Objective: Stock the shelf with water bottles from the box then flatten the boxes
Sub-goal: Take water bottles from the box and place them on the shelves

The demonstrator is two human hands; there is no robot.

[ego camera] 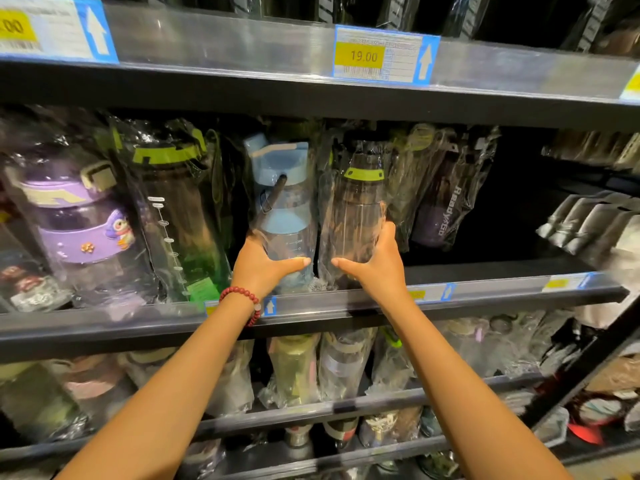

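Observation:
Two plastic-wrapped water bottles stand side by side on the middle shelf [485, 292]. My left hand [263, 265], with a red bead bracelet on the wrist, grips the base of the blue-lidded bottle [282, 199]. My right hand [375, 261] grips the lower part of the clear bottle with a green ring and black lid [360, 202]. Both bottles stand upright, almost touching. No box is in view.
More wrapped bottles fill the shelf to the left: a green-capped one [173, 209] and a purple one [79, 220]. A dark gap [512, 209] opens to the right of a purple "ReadyGo" bottle [446, 202]. The upper shelf edge carries a 19.00 price tag [381, 55]. Lower shelves hold several bottles.

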